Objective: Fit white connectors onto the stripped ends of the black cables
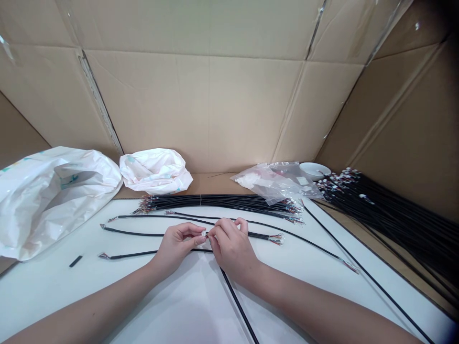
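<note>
My left hand (177,242) is closed in a pinch on a small white connector (203,233). Close beside it, my right hand (232,246) pinches thin wires at the connector's side; the fingers hide most of them. A black cable (237,302) runs from under my right hand toward the front edge. Loose black cables (138,232) with bare coloured wire ends lie behind and beside both hands. Further back is a tied bundle of black cables (215,201), its coloured wire ends showing at both sides.
Crumpled white plastic bags (53,200) sit at the left and back. A clear bag with white parts (276,179) and a white bowl (314,170) stand at the back right. Many black cables with white connectors (394,215) fill the right side. Cardboard walls (197,105) enclose the white table (46,296). A short black strip (75,261) lies left.
</note>
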Demonstrator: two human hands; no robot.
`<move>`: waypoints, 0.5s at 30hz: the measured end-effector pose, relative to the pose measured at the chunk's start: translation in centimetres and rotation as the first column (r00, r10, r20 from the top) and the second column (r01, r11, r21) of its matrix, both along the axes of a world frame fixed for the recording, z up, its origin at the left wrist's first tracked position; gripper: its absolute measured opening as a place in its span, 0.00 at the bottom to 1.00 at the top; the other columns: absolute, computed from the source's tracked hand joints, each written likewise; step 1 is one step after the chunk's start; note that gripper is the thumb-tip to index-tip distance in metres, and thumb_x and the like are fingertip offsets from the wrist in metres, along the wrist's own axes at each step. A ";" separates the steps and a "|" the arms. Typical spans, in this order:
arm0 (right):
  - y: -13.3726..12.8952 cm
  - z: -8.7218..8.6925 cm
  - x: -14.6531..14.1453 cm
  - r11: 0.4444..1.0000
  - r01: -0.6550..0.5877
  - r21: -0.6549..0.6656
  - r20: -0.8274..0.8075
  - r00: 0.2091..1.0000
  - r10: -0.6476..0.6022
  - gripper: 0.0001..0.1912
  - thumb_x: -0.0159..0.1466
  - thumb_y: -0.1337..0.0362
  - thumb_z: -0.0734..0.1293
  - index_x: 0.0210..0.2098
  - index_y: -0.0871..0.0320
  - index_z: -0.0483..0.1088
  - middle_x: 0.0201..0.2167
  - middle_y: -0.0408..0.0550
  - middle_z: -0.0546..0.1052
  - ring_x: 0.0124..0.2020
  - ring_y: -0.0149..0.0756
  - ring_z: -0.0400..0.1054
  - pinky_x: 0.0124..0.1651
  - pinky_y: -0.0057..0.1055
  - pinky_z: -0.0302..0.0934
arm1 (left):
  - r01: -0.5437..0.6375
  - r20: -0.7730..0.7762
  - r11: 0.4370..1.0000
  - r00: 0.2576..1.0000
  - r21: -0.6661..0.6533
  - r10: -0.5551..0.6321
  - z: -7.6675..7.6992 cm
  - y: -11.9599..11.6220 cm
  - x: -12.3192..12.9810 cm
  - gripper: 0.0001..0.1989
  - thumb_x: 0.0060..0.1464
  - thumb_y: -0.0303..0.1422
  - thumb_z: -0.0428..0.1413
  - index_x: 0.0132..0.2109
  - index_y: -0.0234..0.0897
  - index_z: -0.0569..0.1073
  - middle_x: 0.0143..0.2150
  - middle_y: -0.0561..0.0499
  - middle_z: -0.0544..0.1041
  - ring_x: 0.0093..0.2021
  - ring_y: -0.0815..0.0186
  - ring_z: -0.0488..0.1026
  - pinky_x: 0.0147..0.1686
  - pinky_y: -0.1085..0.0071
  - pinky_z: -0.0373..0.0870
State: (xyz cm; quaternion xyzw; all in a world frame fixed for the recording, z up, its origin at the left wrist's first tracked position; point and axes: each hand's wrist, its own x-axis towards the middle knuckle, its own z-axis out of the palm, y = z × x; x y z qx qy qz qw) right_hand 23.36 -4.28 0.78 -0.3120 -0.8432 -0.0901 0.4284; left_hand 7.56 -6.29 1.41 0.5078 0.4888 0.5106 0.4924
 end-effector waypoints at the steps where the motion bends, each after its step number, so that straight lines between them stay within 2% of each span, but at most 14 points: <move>1: 0.0 0.0 0.0 1.000 -0.002 0.000 -0.005 1.000 0.002 0.08 0.62 0.73 0.57 0.26 0.61 0.62 0.26 0.44 0.66 0.31 0.30 0.58 0.40 0.34 0.44 | 0.005 0.019 1.000 1.000 -0.010 -0.005 0.0 0.0 0.0 0.09 0.40 0.32 0.63 0.31 0.33 0.75 0.29 0.51 0.77 0.30 0.71 0.72 0.32 0.77 0.69; 4: -0.1 0.2 0.0 1.000 -0.007 -0.012 -0.021 1.000 0.007 0.07 0.61 0.73 0.57 0.27 0.61 0.62 0.27 0.44 0.67 0.31 0.30 0.59 0.40 0.34 0.44 | 0.010 0.054 1.000 0.999 -0.024 -0.008 0.1 0.0 0.1 0.09 0.39 0.31 0.63 0.31 0.33 0.75 0.29 0.51 0.77 0.30 0.71 0.72 0.32 0.78 0.68; 8: 0.0 0.2 -0.1 1.000 0.011 -0.013 -0.024 1.000 -0.011 0.08 0.62 0.72 0.57 0.27 0.61 0.62 0.26 0.43 0.67 0.30 0.29 0.58 0.40 0.34 0.43 | -0.004 0.014 1.000 1.000 -0.002 0.004 0.2 -0.2 0.2 0.07 0.39 0.31 0.63 0.29 0.33 0.75 0.29 0.52 0.77 0.29 0.72 0.71 0.32 0.78 0.68; 11: 0.0 0.1 -0.1 1.000 0.027 0.014 -0.004 1.000 -0.027 0.09 0.62 0.72 0.56 0.26 0.60 0.61 0.25 0.43 0.66 0.30 0.30 0.58 0.41 0.35 0.43 | -0.015 -0.005 1.000 1.000 -0.004 0.015 0.3 -0.3 0.2 0.07 0.39 0.30 0.63 0.28 0.33 0.75 0.29 0.51 0.77 0.29 0.72 0.71 0.32 0.78 0.68; 15: 0.0 0.0 0.1 0.997 0.043 0.057 0.069 0.997 -0.046 0.08 0.62 0.72 0.57 0.26 0.60 0.61 0.25 0.43 0.65 0.29 0.31 0.55 0.42 0.36 0.43 | -0.021 0.046 0.999 0.999 -0.025 0.022 0.1 -0.3 0.2 0.07 0.38 0.30 0.64 0.28 0.33 0.75 0.28 0.52 0.77 0.28 0.73 0.71 0.31 0.79 0.68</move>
